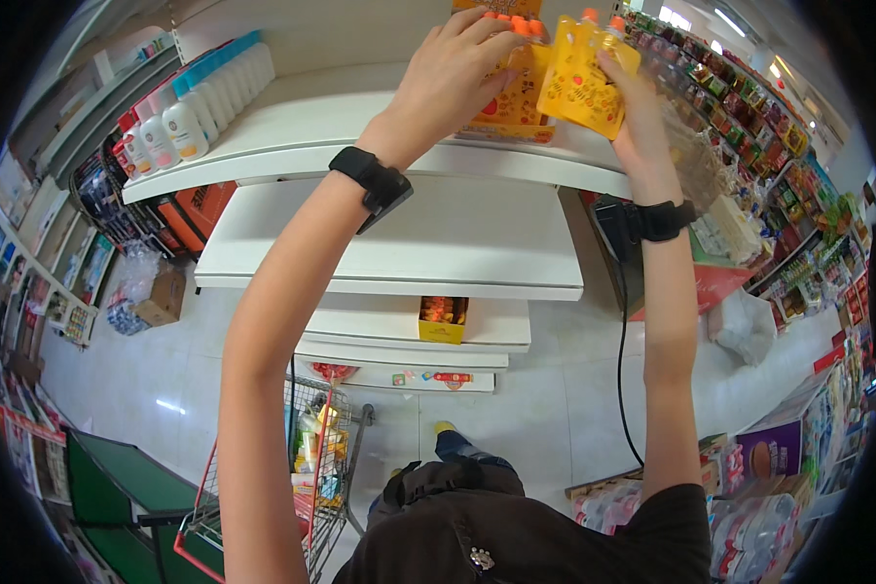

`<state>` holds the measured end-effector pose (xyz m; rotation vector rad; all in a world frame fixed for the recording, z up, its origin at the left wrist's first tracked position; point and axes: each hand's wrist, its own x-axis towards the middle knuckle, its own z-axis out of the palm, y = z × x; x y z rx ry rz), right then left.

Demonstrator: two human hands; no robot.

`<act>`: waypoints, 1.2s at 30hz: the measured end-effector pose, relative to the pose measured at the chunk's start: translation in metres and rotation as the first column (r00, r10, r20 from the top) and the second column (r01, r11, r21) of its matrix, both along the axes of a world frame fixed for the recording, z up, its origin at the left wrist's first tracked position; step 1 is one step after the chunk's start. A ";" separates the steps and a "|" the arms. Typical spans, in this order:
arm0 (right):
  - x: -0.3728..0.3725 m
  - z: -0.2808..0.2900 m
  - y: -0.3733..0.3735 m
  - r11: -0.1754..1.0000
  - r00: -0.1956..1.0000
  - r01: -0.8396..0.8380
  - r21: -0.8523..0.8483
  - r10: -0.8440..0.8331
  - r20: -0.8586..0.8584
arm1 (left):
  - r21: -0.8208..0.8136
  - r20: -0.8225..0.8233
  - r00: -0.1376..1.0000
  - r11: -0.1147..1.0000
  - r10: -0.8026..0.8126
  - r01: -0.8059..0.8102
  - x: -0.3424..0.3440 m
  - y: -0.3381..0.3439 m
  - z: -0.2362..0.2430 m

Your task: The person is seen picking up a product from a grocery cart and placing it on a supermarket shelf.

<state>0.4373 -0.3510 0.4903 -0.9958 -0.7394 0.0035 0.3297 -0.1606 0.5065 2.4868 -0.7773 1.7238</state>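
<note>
At the top shelf's right end, my right hand is closed on yellow spout pouches with orange caps, its thumb across the front of one. Two caps show on them. Beside it, my left hand curls over more yellow spout pouches, which stand upright in an open display box. Its fingers reach round near the orange caps, and the thumb lies against a pouch front. Part of those pouches is hidden behind this hand.
White bottles with coloured caps line the left of the white shelf. Lower shelves step out beneath, one bearing a small yellow box. A loaded shopping cart stands at my left. Packed shelves rise at right.
</note>
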 end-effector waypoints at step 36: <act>-0.003 0.033 0.015 0.944 0.967 0.213 -0.252 -0.166 0.193 | -0.224 -0.118 0.978 0.964 -0.173 0.144 0.009 0.008 0.019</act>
